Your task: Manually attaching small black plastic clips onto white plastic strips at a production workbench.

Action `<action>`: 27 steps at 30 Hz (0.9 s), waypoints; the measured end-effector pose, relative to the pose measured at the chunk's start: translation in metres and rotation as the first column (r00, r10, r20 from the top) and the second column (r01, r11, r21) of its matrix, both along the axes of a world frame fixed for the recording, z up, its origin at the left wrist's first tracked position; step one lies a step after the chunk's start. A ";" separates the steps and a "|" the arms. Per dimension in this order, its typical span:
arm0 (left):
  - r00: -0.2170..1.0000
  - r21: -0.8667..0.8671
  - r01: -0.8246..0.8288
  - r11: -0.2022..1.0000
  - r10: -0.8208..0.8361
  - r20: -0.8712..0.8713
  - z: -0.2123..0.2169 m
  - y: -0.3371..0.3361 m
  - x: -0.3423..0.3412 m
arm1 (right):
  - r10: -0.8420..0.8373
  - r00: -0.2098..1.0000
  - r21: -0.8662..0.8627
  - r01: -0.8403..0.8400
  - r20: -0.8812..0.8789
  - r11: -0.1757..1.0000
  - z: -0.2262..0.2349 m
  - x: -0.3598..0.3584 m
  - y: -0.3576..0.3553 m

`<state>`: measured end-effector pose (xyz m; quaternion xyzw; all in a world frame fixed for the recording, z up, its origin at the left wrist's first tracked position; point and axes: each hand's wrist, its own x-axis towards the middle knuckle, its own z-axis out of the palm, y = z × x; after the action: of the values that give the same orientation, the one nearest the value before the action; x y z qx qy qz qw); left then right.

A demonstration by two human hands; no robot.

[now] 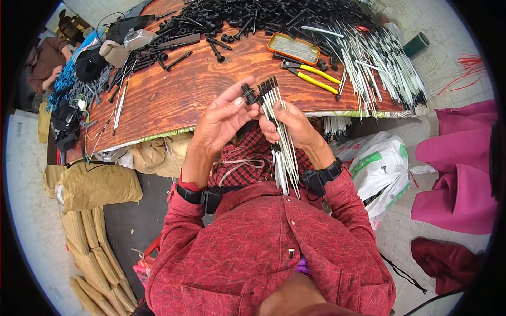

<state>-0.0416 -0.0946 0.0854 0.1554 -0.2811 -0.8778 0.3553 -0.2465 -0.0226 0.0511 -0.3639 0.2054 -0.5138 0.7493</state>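
My left hand [213, 126] pinches a small black ribbed plastic fitting [248, 95] between thumb and fingers, just above the table's near edge. Right beside it, my right hand [298, 125] is closed round a bundle of thin white rods [285, 163] with black ends. The rods' upper ends fan out close to the fitting, and their lower ends hang down in front of my red jacket. Whether the fitting touches a rod is hard to make out.
On the wooden table [174, 100] lie a heap of black plastic parts [205, 21], yellow-handled pliers [316, 79], an orange-rimmed tin [295, 47] of thin pins, and many white rods [385, 63]. A white plastic bag [379, 163] stands right; another person sits far left.
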 end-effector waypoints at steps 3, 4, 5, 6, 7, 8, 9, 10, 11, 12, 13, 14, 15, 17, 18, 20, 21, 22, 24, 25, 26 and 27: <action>0.999 -0.010 -0.015 1.000 0.015 0.030 -0.006 -0.002 0.000 | -0.002 1.000 -0.006 0.002 -0.010 1.000 0.000 0.001 -0.001; 0.999 -0.022 -0.012 1.000 0.013 0.038 -0.010 -0.003 0.001 | 0.003 1.000 -0.011 -0.003 -0.015 1.000 0.001 0.001 -0.001; 0.999 -0.035 -0.010 0.999 0.011 0.045 -0.013 -0.004 0.002 | 0.008 1.000 -0.015 -0.008 -0.020 1.000 0.002 0.001 -0.001; 0.999 -0.034 -0.005 0.999 0.006 0.037 -0.014 -0.004 0.002 | 0.010 1.000 -0.019 -0.010 -0.017 1.000 0.002 0.001 -0.001; 1.000 -0.033 0.001 0.999 0.000 0.028 -0.015 -0.004 0.002 | 0.011 1.000 -0.023 -0.011 -0.015 1.000 0.002 0.001 -0.001; 1.000 -0.032 0.006 0.999 -0.006 0.019 -0.016 -0.004 0.002 | 0.012 1.000 -0.026 -0.012 -0.012 1.000 0.002 0.001 -0.002; 1.000 -0.034 0.009 0.999 -0.008 0.017 -0.018 -0.005 0.002 | 0.009 1.000 -0.026 -0.009 -0.016 1.000 0.002 0.001 -0.002; 1.000 -0.034 0.011 0.999 -0.010 0.015 -0.020 -0.007 0.002 | 0.006 1.000 -0.025 -0.007 -0.020 1.000 0.001 0.001 -0.002; 1.000 -0.035 0.012 0.999 -0.012 0.012 -0.021 -0.007 0.002 | 0.004 1.000 -0.024 -0.005 -0.023 1.000 0.001 0.001 -0.002; 1.000 -0.025 -0.004 1.000 0.005 0.023 -0.021 -0.007 0.002 | 0.003 1.000 -0.025 -0.003 -0.021 1.000 -0.001 0.001 -0.002; 0.999 -0.016 -0.020 1.000 0.021 0.035 -0.021 -0.007 0.002 | 0.001 1.000 -0.025 -0.001 -0.019 1.000 -0.004 0.001 -0.002; 0.998 -0.007 -0.036 0.999 0.036 0.047 -0.020 -0.007 0.001 | -0.001 1.000 -0.026 0.001 -0.016 1.000 -0.005 0.001 -0.002; 0.997 -0.007 -0.045 0.999 0.045 0.060 -0.019 -0.007 0.001 | 0.001 1.000 -0.023 -0.002 -0.017 1.000 -0.005 0.001 -0.002; 0.994 -0.008 -0.063 0.998 0.063 0.088 -0.016 -0.006 -0.001 | 0.007 1.000 -0.017 -0.007 -0.017 1.000 -0.004 0.001 -0.002; 0.993 -0.017 -0.062 0.998 0.064 0.097 -0.015 -0.006 -0.001 | 0.003 1.000 -0.018 -0.003 -0.026 1.000 -0.004 0.001 -0.002; 0.991 -0.035 -0.062 0.997 0.065 0.114 -0.015 -0.006 -0.001 | -0.005 0.999 -0.021 0.005 -0.043 1.000 -0.005 0.000 -0.003; 0.992 -0.042 -0.055 0.998 0.060 0.111 -0.015 -0.006 -0.001 | -0.006 0.999 -0.022 0.005 -0.044 1.000 -0.005 0.000 -0.003; 0.993 -0.048 -0.049 0.998 0.054 0.107 -0.017 -0.007 0.000 | -0.007 0.999 -0.024 0.006 -0.046 1.000 -0.006 0.000 -0.003; 0.994 -0.069 -0.035 0.997 0.041 0.099 -0.024 -0.009 0.001 | -0.008 0.999 -0.023 0.007 -0.051 1.000 -0.006 0.000 -0.003; 0.995 -0.083 -0.028 0.996 0.035 0.093 -0.027 -0.011 0.002 | -0.007 0.998 -0.022 0.006 -0.055 1.000 -0.005 0.000 -0.003; 0.996 -0.097 -0.021 0.995 0.030 0.088 -0.030 -0.011 0.002 | -0.006 0.998 -0.022 0.005 -0.059 1.000 -0.004 0.001 -0.002; 0.998 -0.090 -0.010 0.996 0.016 0.063 -0.032 -0.011 0.003 | -0.002 0.998 -0.027 0.000 -0.067 1.000 -0.003 0.001 -0.002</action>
<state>-0.0389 -0.1060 0.0537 0.1692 -0.3303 -0.8566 0.3584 -0.2455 -0.0249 0.0485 -0.3911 0.2237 -0.5042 0.7368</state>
